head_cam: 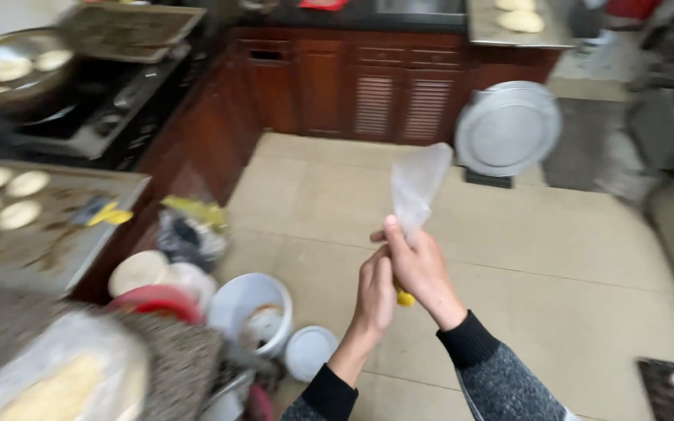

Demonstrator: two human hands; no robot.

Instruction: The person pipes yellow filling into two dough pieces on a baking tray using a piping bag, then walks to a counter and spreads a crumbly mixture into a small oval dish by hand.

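Observation:
My right hand point(421, 265) pinches a thin, clear plastic bag point(419, 183) that sticks up above my fingers. My left hand point(374, 295) is pressed against the right one from the left, fingers curled around a small yellow object point(405, 298) that shows just below both hands. Both hands are held out over the tiled floor point(555, 257), and both sleeves are dark and knitted.
A metal tray point(56, 242) with several flat dough rounds and a yellow scraper point(105, 213) lies on the left counter. A pan point(13, 70) sits on the stove. White buckets point(247, 308), lids and bags stand on the floor at left. A round metal tray point(507, 129) leans against wooden cabinets.

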